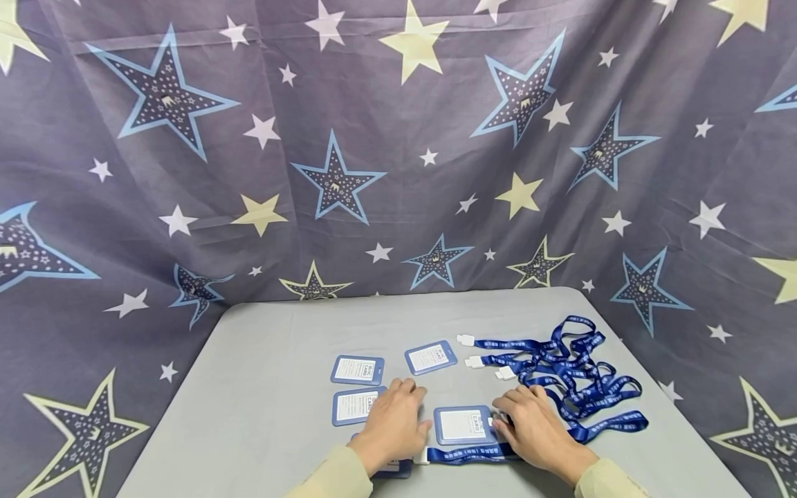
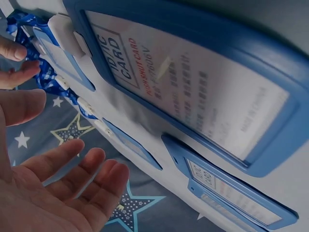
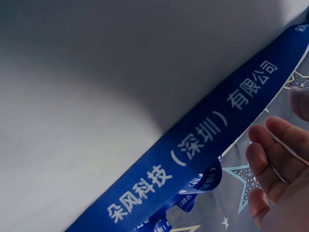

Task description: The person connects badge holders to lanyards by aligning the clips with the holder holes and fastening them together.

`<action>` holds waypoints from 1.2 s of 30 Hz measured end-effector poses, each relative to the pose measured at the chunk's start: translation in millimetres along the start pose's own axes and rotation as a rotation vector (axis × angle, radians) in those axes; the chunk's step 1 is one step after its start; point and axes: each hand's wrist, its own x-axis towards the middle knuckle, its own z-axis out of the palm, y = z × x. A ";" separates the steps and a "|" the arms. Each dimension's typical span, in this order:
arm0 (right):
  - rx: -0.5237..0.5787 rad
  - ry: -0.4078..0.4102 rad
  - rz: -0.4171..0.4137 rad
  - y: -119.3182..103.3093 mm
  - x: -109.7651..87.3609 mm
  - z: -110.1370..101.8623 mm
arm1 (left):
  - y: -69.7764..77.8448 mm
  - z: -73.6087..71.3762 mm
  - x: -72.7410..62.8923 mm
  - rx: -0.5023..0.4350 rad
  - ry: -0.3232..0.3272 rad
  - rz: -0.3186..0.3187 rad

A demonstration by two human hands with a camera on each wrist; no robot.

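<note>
My left hand (image 1: pixel 395 425) hovers over the left-middle of the table, fingers loosely bent and apart, as the left wrist view also shows. Beside it lies a blue-framed card holder (image 1: pixel 355 406); another card holder (image 2: pixel 193 82), partly hidden under the left forearm in the head view, is joined to a white clip (image 1: pixel 421 456) on a blue lanyard (image 1: pixel 467 454). My right hand (image 1: pixel 537 425) is by the slotted end of a third card holder (image 1: pixel 465 425), its thumb and fingers apart near a small white clip. The near lanyard's strap runs beneath that hand.
Two more card holders (image 1: pixel 358 370) (image 1: pixel 431 357) lie farther back on the grey table (image 1: pixel 261 387). Several blue lanyards (image 1: pixel 579 373) with white clips (image 1: pixel 465 340) are heaped at the right. A star-patterned curtain (image 1: pixel 398 173) hangs behind the table.
</note>
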 end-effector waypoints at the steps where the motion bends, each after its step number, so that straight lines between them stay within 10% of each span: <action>1: 0.000 0.000 -0.002 0.2 0.1 0.1 | -1.1 -0.2 -1.2 0.002 0.006 0.004; 36: -0.026 -0.019 0.028 3.9 -4.9 0.7 | -34.6 -5.4 -40.9 0.040 0.082 0.024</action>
